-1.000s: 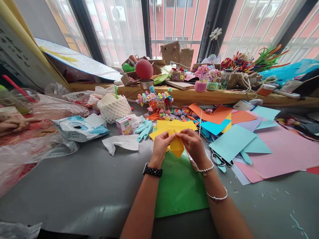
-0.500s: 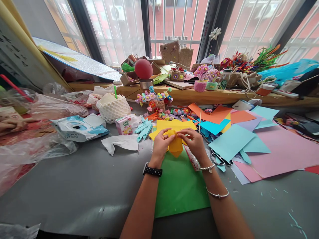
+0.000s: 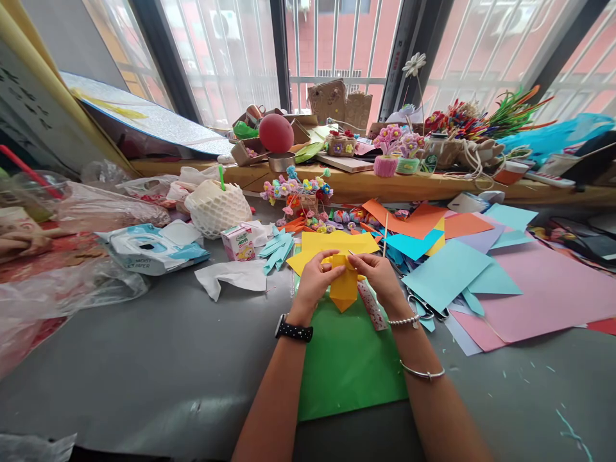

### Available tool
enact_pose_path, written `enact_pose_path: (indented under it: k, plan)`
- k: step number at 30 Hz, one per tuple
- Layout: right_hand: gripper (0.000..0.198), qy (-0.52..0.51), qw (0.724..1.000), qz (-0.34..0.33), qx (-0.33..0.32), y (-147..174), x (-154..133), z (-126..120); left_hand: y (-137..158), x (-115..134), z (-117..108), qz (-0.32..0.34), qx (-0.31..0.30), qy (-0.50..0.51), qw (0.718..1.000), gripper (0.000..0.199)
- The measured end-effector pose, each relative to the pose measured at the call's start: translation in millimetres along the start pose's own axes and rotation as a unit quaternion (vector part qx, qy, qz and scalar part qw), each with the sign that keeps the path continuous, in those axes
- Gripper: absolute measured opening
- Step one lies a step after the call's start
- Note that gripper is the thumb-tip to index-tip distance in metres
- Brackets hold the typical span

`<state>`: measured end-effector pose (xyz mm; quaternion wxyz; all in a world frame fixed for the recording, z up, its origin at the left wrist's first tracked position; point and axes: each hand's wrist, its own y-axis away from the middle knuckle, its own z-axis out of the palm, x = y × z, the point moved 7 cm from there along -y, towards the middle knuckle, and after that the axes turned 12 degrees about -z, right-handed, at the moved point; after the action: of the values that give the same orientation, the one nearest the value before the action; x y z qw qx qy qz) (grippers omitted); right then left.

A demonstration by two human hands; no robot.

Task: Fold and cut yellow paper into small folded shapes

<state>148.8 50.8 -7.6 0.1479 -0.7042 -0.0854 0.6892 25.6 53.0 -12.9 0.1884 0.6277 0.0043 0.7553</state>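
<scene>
in the head view, the left hand (image 3: 315, 282) has its thumb and fingers clamped on the upper left edge of a folded, pointed piece of yellow paper (image 3: 343, 292), held above a flat green sheet (image 3: 353, 372). the right hand (image 3: 380, 276) has thumb and forefinger together at the piece's top right corner; its other fingertips are hard to make out. a larger yellow paper sheet (image 3: 337, 242) behind is partly covered by both hands. turquoise paper sheets (image 3: 447, 273) partly hide metal scissors (image 3: 423, 310); another person's hand (image 3: 24, 240) is blurred at the left edge.
</scene>
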Motion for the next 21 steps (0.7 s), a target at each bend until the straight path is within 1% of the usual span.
enact_pose_path:
  k: [4, 12, 16, 21]
  plan:
    - [0.028, 0.000, 1.000, 0.001, -0.021, 0.2, -0.1, 1.1, -0.7, -1.0, 0.0, -0.002, -0.007, -0.002, 1.000, 0.049]
    - [0.025, 0.003, 0.999, 0.002, -0.037, -0.1, 0.1, 0.8, -0.3, -1.0, 0.0, 0.002, -0.005, -0.014, 1.000, 0.049]
    - [0.025, 0.043, 0.998, -0.022, -0.034, -1.3, -0.6, -0.6, -1.4, -2.2, -0.3, 0.000, -0.007, -0.006, 1.000, 0.049]
    - [0.026, 0.094, 0.994, -0.049, -0.027, -2.6, -2.8, -2.1, -2.7, -2.4, -2.4, 0.005, 0.012, -0.021, 1.000, 0.049]
